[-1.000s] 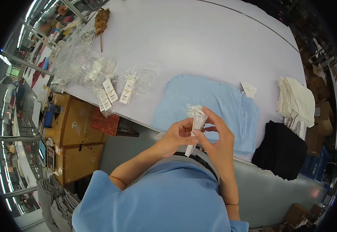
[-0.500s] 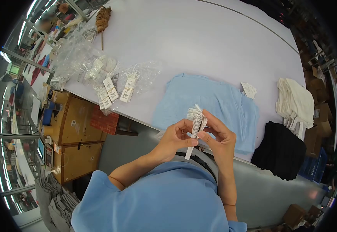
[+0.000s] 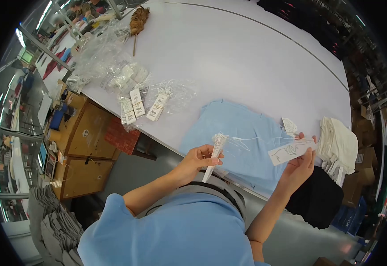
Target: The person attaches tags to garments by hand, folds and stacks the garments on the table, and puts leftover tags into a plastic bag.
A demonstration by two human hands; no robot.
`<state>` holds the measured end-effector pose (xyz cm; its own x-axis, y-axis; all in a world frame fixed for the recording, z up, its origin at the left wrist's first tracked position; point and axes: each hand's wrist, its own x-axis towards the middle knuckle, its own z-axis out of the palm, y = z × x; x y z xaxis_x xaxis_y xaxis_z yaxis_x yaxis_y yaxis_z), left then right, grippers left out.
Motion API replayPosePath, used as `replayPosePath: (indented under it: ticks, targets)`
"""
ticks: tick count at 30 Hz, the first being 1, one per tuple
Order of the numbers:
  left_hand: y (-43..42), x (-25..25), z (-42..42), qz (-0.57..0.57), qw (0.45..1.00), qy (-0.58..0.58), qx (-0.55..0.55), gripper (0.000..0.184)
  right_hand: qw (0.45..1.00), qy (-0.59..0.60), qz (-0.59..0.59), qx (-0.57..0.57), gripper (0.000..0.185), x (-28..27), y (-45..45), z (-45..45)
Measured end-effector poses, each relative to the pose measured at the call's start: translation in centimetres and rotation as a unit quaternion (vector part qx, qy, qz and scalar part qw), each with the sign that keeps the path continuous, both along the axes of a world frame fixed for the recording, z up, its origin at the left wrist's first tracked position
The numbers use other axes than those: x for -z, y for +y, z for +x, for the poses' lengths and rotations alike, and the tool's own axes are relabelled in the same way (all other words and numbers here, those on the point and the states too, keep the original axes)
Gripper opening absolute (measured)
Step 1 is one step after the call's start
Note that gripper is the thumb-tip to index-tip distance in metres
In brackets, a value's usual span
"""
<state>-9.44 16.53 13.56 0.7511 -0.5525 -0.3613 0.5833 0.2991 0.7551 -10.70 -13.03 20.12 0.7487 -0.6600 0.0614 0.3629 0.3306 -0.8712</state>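
My left hand (image 3: 192, 166) grips a narrow stack of white hang tags (image 3: 219, 146), seen edge-on, with loose strings at its top. Off to the right, my right hand (image 3: 296, 172) holds a white hang tag (image 3: 283, 154) with a printed line drawing; whether it is only one I cannot tell. Thin white strings stretch between the stack and this tag. Below both hands a light blue folded garment (image 3: 233, 119) lies at the table's near edge. A small white tag-like piece (image 3: 289, 125) rests at the garment's upper right.
Banded tag bundles (image 3: 158, 106) and clear plastic bags (image 3: 100, 57) lie on the table's left, near a brown duster (image 3: 139, 21). White folded cloth (image 3: 335, 142) and a black pile (image 3: 320, 197) sit at the right edge. A wooden cabinet (image 3: 89, 148) stands lower left.
My right hand has moved away from the stack to the right, carrying a tag with its strings trailing. My left hand keeps hold of the stack. The whole view has shifted slightly.
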Motion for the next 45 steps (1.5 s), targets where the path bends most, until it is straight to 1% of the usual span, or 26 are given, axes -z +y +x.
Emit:
replayPosePath:
  ticks: [3, 5, 7, 11, 13, 14, 16, 17, 18, 20, 21, 22, 25, 26, 27, 31, 32, 33, 34, 35, 36, 37, 41, 42, 44, 45]
  targets:
    - [3.3, 0.0, 3.6, -0.017, 0.993, 0.039, -0.111, 0.044, 0.994, 0.058, -0.089, 0.030, 0.044, 1.8, -7.0, 1.8]
    - [6.6, -0.5, 7.9, -0.036, 0.975, -0.011, -0.220, 0.038, 0.983, 0.105, -0.149, 0.023, 0.043, 4.6, -11.5, 3.2]
    - [9.8, -0.5, 13.0, 0.029, 0.940, -0.114, -0.319, 0.033, 0.965, 0.153, -0.213, 0.024, 0.042, 5.2, -14.4, 5.3]
    - [17.5, 2.6, 21.0, 0.214, 0.883, -0.204, -0.364, 0.028, 0.826, 0.244, -0.500, 0.094, 0.043, 3.9, -18.5, 7.7]
    - [21.9, 8.9, 24.3, 0.495, 0.764, -0.285, -0.300, 0.031, 0.803, 0.247, -0.537, 0.080, 0.046, 4.9, -20.8, 8.9]
    - [21.6, 10.7, 24.4, 0.601, 0.696, -0.264, -0.290, 0.035, 0.779, 0.252, -0.571, 0.062, 0.049, 6.1, -22.5, 8.9]
    - [18.7, 14.0, 24.1, 0.715, 0.422, -0.468, -0.304, 0.030, 0.713, 0.273, -0.644, 0.051, 0.053, 10.5, -25.2, 8.7]
    - [15.1, 12.9, 23.2, 0.601, 0.588, -0.449, -0.303, 0.027, 0.679, 0.292, -0.671, 0.062, 0.053, 14.1, -26.4, 7.9]
    - [10.8, 10.2, 21.6, 0.469, 0.731, -0.406, -0.284, 0.024, 0.588, 0.404, -0.695, 0.095, 0.052, 15.1, -24.2, 7.2]
    - [2.0, 6.3, 19.3, 0.387, 0.799, -0.430, -0.166, 0.022, 0.775, 0.337, -0.533, 0.040, 0.045, 16.4, -21.2, 6.1]
    - [-1.9, 5.6, 18.4, 0.342, 0.819, -0.448, -0.109, 0.022, 0.823, 0.333, -0.460, 0.032, 0.034, 14.7, -17.2, 6.0]
    - [-5.7, 5.0, 17.6, 0.285, 0.848, -0.443, -0.054, 0.021, 0.827, 0.298, -0.475, 0.019, 0.025, 14.0, -14.0, 6.0]
    - [-16.0, 6.4, 16.9, 0.288, 0.779, -0.553, 0.063, 0.028, 0.849, 0.215, -0.482, -0.038, 0.023, 12.6, -6.2, 5.9]
    - [-18.9, 9.4, 17.7, 0.319, 0.664, -0.676, 0.022, 0.037, 0.859, 0.228, -0.454, -0.070, 0.026, 12.8, -4.6, 5.7]
    - [-19.9, 10.8, 18.7, 0.313, 0.666, -0.677, 0.028, 0.037, 0.846, 0.249, -0.466, -0.066, 0.029, 13.8, -3.6, 5.2]
    - [-23.1, 13.5, 22.4, 0.361, 0.496, -0.774, 0.158, 0.035, 0.809, 0.309, -0.501, -0.008, 0.036, 15.5, -2.6, 3.6]
    - [-23.2, 13.1, 22.1, 0.355, 0.494, -0.777, 0.163, 0.035, 0.810, 0.313, -0.497, -0.002, 0.036, 15.5, -2.3, 3.6]
    - [-22.9, 12.9, 21.2, 0.274, 0.701, -0.629, 0.196, 0.033, 0.815, 0.318, -0.484, 0.016, 0.035, 15.4, -1.7, 3.5]
    - [-22.3, 12.4, 20.1, 0.176, 0.858, -0.432, 0.215, 0.030, 0.820, 0.322, -0.471, 0.033, 0.034, 15.3, -1.2, 3.4]
    - [-21.7, 11.9, 19.0, 0.069, 0.953, -0.204, 0.215, 0.028, 0.825, 0.324, -0.460, 0.049, 0.033, 15.0, -0.7, 3.5]
    - [-21.1, 11.3, 18.1, -0.042, 0.979, 0.039, 0.197, 0.026, 0.829, 0.326, -0.450, 0.064, 0.032, 14.9, -0.4, 3.6]
    - [-20.5, 11.0, 17.3, -0.041, 0.979, 0.041, 0.197, 0.026, 0.830, 0.327, -0.448, 0.063, 0.032, 14.9, -0.4, 3.8]
    - [-17.9, 10.6, 14.2, 0.106, 0.914, -0.284, 0.269, 0.021, 0.788, 0.399, -0.469, -0.013, 0.024, 15.3, -1.2, 4.3]
    - [-17.4, 10.9, 14.2, 0.107, 0.915, -0.283, 0.266, 0.021, 0.788, 0.397, -0.470, -0.016, 0.024, 15.5, -1.0, 4.1]
    - [-17.0, 11.3, 15.2, 0.148, 0.900, -0.320, 0.257, 0.023, 0.948, 0.280, -0.151, -0.023, 0.021, 15.6, -0.8, 3.6]
    - [-16.7, 11.6, 15.4, 0.168, 0.892, -0.335, 0.253, 0.024, 0.977, 0.211, 0.021, -0.027, 0.020, 15.7, -0.6, 3.1]
